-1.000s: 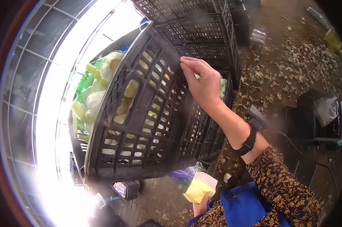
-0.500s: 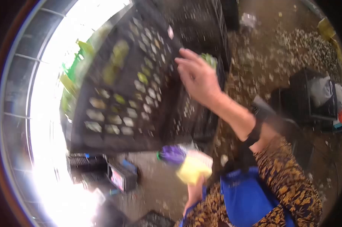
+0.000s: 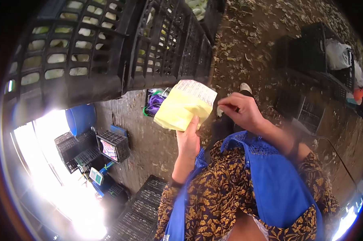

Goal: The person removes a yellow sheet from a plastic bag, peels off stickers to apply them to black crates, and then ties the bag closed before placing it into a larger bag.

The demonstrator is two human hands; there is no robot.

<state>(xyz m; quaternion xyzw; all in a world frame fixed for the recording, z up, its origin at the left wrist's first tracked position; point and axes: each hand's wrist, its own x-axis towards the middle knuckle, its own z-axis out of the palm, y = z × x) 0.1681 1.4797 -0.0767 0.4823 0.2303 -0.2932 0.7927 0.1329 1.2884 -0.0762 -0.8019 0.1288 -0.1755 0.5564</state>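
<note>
My left hand (image 3: pixel 188 141) grips a yellow paper sheet (image 3: pixel 179 106) from below, thumb on top. Along its upper edge shows a white printed label sheet (image 3: pixel 199 91) with small rows of print. Just right of the paper, my right hand (image 3: pixel 242 111) is closed, thumb and fingertips pinched together. Anything between those fingertips is too small or hidden to make out. Above the paper stand black slatted crates (image 3: pixel 161 44), with pale green and white produce showing through the slots.
Beneath the paper, purple items (image 3: pixel 155 103) sit in a small crate. Black crates (image 3: pixel 316 48) with white bags stand at right. Lower left are a blue barrel (image 3: pixel 81 118), a scale (image 3: pixel 96 176) and more crates (image 3: pixel 143 209). A cable (image 3: pixel 338 154) crosses the leaf-littered floor.
My right hand has drawn back from the crate side to beside the paper, its fingers now pinched. The left hand has raised the yellow paper into fuller view. The camera has shifted.
</note>
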